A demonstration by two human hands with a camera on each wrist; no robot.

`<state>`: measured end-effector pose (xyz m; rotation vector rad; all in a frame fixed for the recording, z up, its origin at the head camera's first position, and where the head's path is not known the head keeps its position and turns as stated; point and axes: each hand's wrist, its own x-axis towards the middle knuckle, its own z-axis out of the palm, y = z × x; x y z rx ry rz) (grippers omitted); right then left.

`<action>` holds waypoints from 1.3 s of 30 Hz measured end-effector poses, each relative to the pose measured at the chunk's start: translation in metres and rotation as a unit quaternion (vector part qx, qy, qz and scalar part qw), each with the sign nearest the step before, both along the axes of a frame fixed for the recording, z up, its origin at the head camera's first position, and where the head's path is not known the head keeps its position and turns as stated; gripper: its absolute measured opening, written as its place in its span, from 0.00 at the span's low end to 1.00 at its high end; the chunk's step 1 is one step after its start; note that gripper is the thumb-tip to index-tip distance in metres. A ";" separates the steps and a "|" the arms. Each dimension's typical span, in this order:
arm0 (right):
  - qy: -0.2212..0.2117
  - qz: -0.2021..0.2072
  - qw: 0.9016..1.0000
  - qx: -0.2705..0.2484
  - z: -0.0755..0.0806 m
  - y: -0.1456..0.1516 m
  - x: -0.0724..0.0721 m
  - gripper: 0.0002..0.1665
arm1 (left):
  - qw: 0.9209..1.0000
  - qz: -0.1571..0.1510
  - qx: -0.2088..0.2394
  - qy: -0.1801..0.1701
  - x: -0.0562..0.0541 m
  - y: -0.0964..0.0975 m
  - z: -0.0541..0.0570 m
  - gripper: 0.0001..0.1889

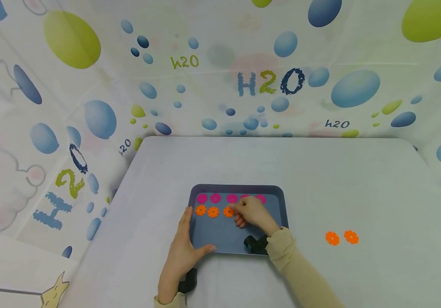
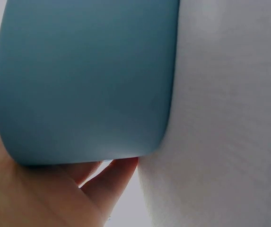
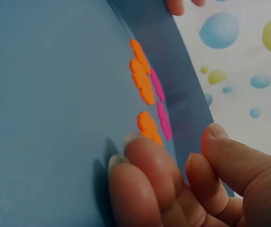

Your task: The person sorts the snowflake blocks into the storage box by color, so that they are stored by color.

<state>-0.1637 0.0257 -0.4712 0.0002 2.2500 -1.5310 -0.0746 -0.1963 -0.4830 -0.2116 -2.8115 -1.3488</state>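
A grey-blue tray holds an upper row of several pink flower-shaped pieces and a lower row of orange ones. At the tray's near left corner, my left hand lies with its fingers along the left side and its thumb on the front edge. Over the tray, my right hand hovers with loosely curled fingers beside the third orange flower piece. Between thumb and forefinger I see nothing held in the right wrist view. The right hand partly covers the pink row.
Two more orange flower pieces lie on the white table, right of the tray. A dark wrist device sits under the right wrist, over the tray's front. Behind the table hangs a curtain printed with blue and green drops.
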 end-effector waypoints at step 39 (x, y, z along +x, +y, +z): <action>0.169 -0.204 0.948 0.178 0.017 0.172 0.071 0.27 | 1.000 0.015 -0.001 -0.009 -0.005 0.014 0.005 0.64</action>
